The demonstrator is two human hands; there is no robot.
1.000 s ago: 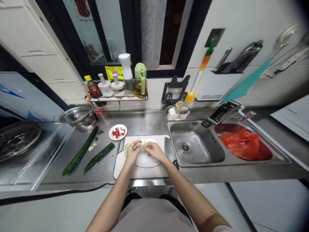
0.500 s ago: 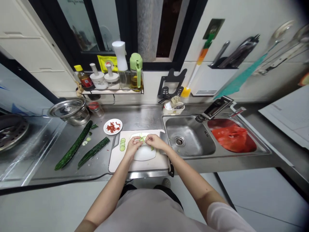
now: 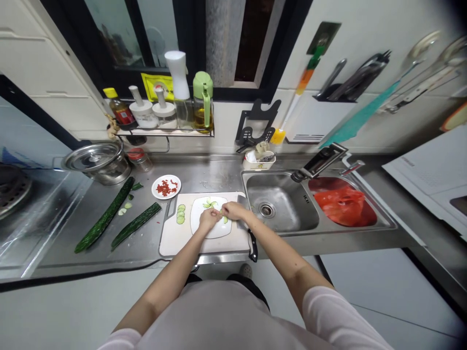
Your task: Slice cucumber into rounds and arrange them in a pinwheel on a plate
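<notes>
Left hand (image 3: 209, 218) and right hand (image 3: 234, 210) together over board (image 3: 173, 239)

Head view: the board, on a metal table (image 3: 199, 168), bears a plate (image 3: 217, 232) of cucumber slices (image 3: 209, 202); grip unclear. Right of the board, a sink (image 3: 292, 204); beyond the board, a window (image 3: 158, 24).

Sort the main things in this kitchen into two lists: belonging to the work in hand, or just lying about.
Likely in the work:
- cucumber slices
- square white plate, under the left hand and right hand
- cutting board
- kitchen knife
- probably the two cucumbers

Apparently just lying about:
- red plastic bag
- lidded pot
- red-lidded jar
- green-topped oil bottle
</notes>
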